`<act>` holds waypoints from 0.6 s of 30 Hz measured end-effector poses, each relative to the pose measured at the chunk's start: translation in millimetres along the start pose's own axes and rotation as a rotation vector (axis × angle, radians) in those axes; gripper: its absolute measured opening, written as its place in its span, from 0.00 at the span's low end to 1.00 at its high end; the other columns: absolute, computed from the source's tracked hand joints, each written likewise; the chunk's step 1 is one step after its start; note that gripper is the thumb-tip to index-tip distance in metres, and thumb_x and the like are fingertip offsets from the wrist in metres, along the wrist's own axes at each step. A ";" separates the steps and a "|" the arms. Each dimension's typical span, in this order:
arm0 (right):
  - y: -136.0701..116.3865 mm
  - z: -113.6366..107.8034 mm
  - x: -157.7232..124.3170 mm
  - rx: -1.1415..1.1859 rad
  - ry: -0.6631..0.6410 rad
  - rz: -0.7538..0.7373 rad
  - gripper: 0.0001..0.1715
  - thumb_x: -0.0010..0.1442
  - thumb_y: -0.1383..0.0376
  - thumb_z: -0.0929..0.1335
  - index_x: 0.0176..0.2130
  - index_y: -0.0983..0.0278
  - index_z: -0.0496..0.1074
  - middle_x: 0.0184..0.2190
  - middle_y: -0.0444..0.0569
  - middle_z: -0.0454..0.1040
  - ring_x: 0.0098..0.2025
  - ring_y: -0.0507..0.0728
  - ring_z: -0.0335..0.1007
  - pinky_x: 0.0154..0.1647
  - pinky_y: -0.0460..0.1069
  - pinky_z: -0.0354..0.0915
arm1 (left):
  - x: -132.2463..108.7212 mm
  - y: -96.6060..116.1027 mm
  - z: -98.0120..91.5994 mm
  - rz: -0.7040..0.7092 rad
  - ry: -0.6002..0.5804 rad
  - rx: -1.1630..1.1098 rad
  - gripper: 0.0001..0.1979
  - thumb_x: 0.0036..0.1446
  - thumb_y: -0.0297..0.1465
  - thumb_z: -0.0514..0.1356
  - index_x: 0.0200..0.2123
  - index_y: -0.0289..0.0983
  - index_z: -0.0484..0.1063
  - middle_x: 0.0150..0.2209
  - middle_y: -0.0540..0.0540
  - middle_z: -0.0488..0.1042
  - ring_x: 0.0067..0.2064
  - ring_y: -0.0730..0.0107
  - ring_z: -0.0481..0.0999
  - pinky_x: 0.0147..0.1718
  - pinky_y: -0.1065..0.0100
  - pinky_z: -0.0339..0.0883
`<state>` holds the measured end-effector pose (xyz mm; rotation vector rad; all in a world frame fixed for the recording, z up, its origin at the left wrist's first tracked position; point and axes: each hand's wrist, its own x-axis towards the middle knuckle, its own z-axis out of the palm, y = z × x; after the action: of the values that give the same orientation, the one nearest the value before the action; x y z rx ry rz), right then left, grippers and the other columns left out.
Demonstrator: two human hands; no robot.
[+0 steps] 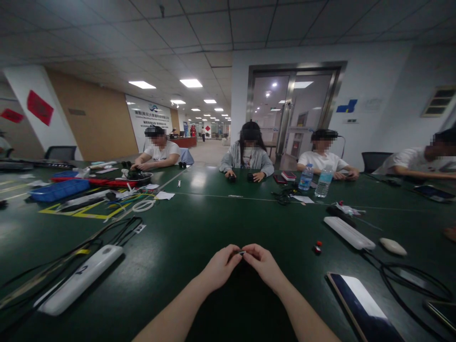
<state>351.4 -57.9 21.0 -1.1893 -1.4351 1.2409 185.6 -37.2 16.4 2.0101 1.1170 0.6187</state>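
Note:
My left hand [223, 264] and my right hand [261, 265] meet over the dark green table [199, 223], fingertips almost touching. Both are closed in a pinch on one small, thin object [242, 252] with a light, shiny spot. Fingers cover most of it, so its kind does not show. To the right of my right hand lies a small red and black item [318, 247].
A white power strip [81, 280] with cables lies left. Another power strip [349, 232], a white mouse [392, 246] and a phone [363, 304] lie right. Water bottles [324, 183], a blue tray [60, 190] and several seated people are farther off.

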 end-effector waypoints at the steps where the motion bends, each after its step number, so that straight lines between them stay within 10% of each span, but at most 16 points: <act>1: -0.9 0.3 -0.4 -0.003 -0.011 -0.002 0.11 0.49 0.61 0.67 0.35 0.62 0.70 0.33 0.46 0.73 0.39 0.57 0.68 0.42 0.52 0.62 | 0.8 0.1 0.5 0.007 0.007 0.010 0.16 0.57 0.40 0.46 0.43 0.40 0.65 0.39 0.48 0.70 0.39 0.71 0.68 0.36 0.69 0.61; 11: 4.2 -4.8 1.6 -0.047 0.105 0.044 0.15 0.51 0.57 0.65 0.37 0.61 0.70 0.34 0.47 0.73 0.37 0.56 0.67 0.38 0.51 0.62 | -0.9 3.8 -1.2 0.014 -0.043 0.040 0.13 0.56 0.34 0.47 0.43 0.39 0.64 0.37 0.49 0.71 0.37 0.72 0.70 0.36 0.71 0.61; 18: 9.5 -15.4 4.3 0.027 0.162 0.125 0.16 0.52 0.57 0.63 0.39 0.61 0.69 0.35 0.48 0.71 0.37 0.56 0.66 0.37 0.51 0.62 | -27.7 -11.9 -57.9 -0.094 -0.130 0.207 0.12 0.54 0.36 0.49 0.40 0.41 0.65 0.36 0.50 0.72 0.36 0.70 0.71 0.33 0.71 0.61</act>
<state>366.9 -50.8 13.6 -1.3463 -1.2378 1.2150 125.0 -35.5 40.7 2.1238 1.2293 0.3309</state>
